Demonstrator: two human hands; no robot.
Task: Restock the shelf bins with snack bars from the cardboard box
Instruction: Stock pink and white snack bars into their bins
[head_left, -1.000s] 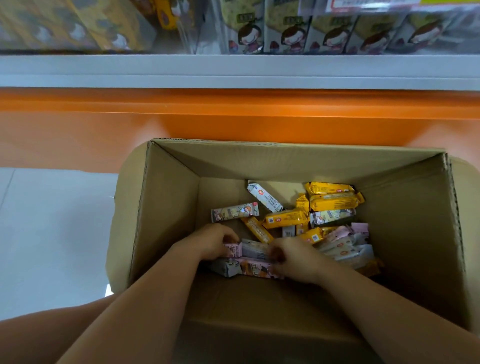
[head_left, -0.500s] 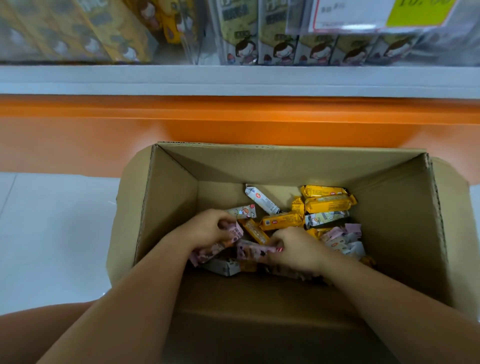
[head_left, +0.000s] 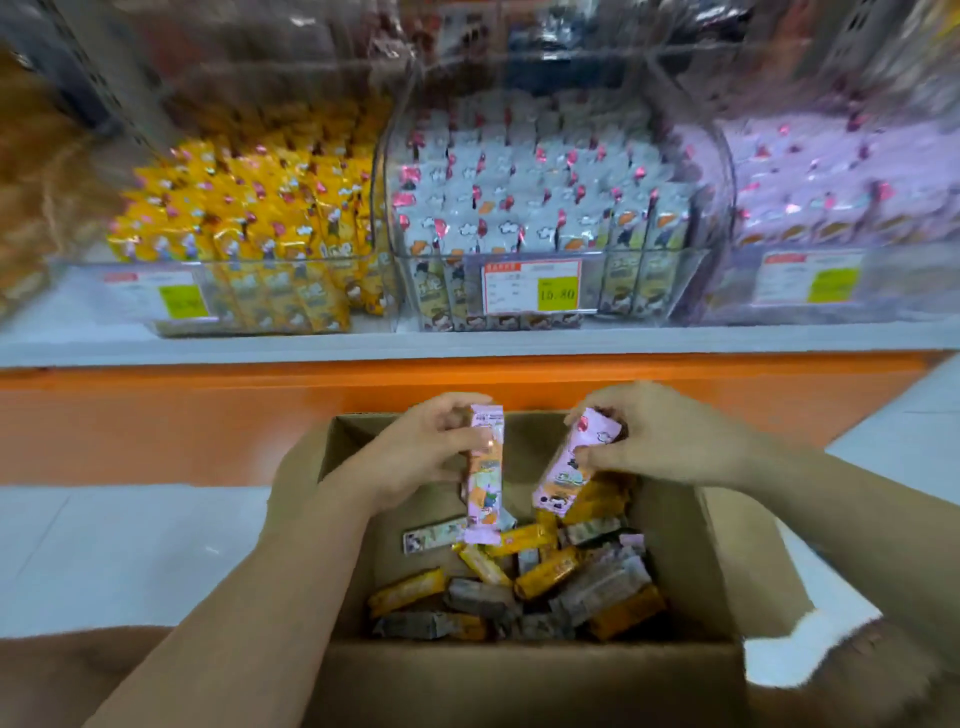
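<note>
Gripping one pink snack bar apiece, both hands hover over the far end of the cardboard box; the left hand curls round the upright pink bar, long axis vertical; the right hand pinches the leaning pink bar, top tipped rightward; the pink-stocked bin sits on the shelf beyond the box and to its right, so the right hand is nearer.
</note>
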